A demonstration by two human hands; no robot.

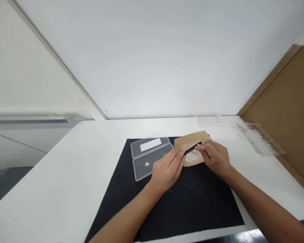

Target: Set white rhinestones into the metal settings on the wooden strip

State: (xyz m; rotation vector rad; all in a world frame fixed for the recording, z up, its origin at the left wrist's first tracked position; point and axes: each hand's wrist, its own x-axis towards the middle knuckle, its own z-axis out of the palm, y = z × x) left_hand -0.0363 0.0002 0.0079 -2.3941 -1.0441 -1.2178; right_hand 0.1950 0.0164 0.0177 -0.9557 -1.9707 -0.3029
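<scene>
My left hand (167, 168) is closed on the near end of a slim black strip (192, 147) with a pale edge. At the strip's far end, the fingertips of my right hand (215, 157) pinch it; what exactly lies between them is too small to tell. Below the strip sits a brown paper tray (190, 139) holding many small white scraps (190, 157). Left of my hands, a clear plastic case (143, 167) lies open, with a white label (150, 144) on its lid and a small white piece in its base, partly covered by my left hand.
A black mat (190, 209) lies under the case and tray on a white table (53, 175). A clear shallow tray (208, 120) stands at the back. To the right, a clear rack of white pieces (260, 140) is beside a cardboard panel (288, 111). A white wall rises behind.
</scene>
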